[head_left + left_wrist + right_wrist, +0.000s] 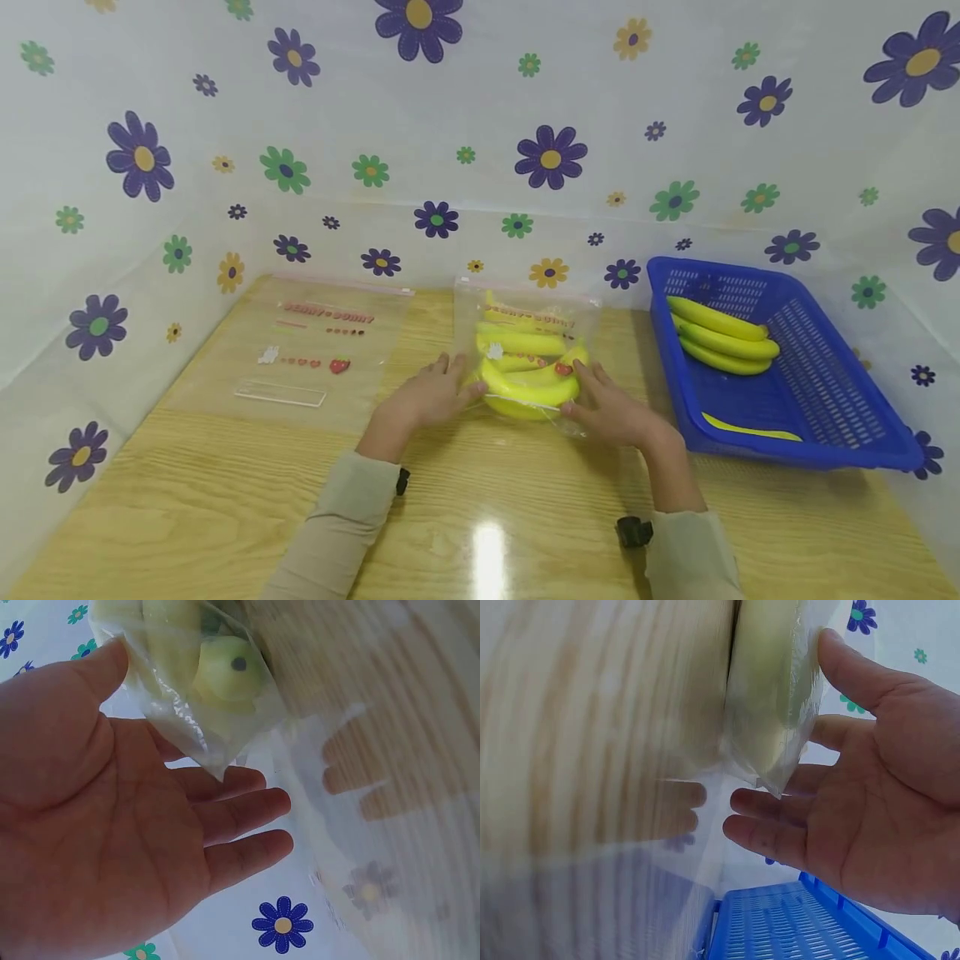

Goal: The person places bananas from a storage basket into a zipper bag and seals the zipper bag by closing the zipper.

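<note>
In the head view a clear zip bag [525, 293] with pink lettering lies at the middle of the table, several yellow bananas [528, 385] inside it. At the bag's left edge is my left hand [429, 396], fingers spread and fairly straight, thumb against the plastic. My right hand [617, 408] touches the lower right side with its fingers extended. In the left wrist view, a bag corner with a banana tip [231, 669] overlaps the fingers. The right wrist view has the thumb along the bag's side [769, 712] and the other fingers reaching past its corner.
A second clear zip bag [300, 337] with the same print lies flat at the left. To the right stands a blue plastic basket [798, 454] holding a bunch of bananas [723, 337] and another banana [750, 429] near its front wall. Flower-patterned sheeting [465, 100] rises behind the table.
</note>
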Demonstrator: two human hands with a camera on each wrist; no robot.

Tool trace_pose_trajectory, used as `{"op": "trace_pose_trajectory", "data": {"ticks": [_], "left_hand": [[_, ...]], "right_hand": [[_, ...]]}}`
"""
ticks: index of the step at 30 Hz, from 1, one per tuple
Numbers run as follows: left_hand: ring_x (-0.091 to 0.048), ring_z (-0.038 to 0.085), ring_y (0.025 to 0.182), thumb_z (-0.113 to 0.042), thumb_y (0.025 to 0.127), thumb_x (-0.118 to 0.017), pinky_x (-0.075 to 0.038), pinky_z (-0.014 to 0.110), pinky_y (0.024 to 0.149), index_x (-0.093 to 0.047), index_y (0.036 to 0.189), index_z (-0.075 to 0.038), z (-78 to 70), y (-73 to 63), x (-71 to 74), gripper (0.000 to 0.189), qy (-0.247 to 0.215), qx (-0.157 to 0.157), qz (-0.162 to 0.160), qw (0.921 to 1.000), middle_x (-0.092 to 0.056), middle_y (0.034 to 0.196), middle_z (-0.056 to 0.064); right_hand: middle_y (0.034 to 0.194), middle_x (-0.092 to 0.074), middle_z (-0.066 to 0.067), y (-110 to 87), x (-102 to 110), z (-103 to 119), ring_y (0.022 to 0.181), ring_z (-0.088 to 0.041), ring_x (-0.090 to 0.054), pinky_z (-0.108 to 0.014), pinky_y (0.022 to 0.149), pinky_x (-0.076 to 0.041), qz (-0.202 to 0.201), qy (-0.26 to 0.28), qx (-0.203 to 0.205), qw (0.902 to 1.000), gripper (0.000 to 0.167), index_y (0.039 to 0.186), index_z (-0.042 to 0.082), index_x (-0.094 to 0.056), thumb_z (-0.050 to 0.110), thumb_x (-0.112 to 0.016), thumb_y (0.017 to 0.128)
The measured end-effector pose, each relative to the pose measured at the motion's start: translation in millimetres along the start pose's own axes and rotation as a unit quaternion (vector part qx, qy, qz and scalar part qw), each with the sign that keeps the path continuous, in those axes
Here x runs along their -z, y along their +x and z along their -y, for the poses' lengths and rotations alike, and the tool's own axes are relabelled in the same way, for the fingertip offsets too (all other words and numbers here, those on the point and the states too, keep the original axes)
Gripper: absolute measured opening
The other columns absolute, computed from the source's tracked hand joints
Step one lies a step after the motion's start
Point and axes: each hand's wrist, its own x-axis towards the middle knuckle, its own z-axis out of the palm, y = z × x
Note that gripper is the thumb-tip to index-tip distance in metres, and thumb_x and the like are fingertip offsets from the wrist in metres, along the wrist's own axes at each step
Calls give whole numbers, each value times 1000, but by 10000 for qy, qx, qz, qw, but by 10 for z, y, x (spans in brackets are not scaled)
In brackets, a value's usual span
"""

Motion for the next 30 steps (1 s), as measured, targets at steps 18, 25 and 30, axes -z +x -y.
{"op": "trace_pose_trajectory", "data": {"ticks": [18, 25, 30], "left_hand": [[-19, 46, 147, -59, 102, -36, -20, 59, 118, -12, 159, -4, -5, -38, 0, 82, -38, 14, 72, 10000, -18, 160, 29], [-22, 46, 146, -58, 102, -36, -22, 59, 118, -14, 158, -2, 18, -90, -51, 82, -4, 73, 142, 9999, -22, 158, 29], [-20, 46, 147, -58, 102, -36, -20, 57, 119, -13, 158, -2, 1, -39, 56, 83, 6, 5, 48, 10000, -20, 159, 29]], "right_hand": [[161, 1, -30, -29, -14, -45, 147, -50, -11, -64, 116, -17, 34, 8, -103, 9999, 78, 159, 5, -8, 39, -50, 103], [161, 2, -31, -66, -96, -53, 148, -48, -6, -62, 117, -15, 104, 94, -69, 9999, 79, 158, 2, -7, 38, -51, 103], [161, 1, -31, -18, -2, -26, 148, -48, -5, -62, 117, -15, -9, 11, 51, 10000, 78, 158, 1, -7, 37, -50, 104]]}}
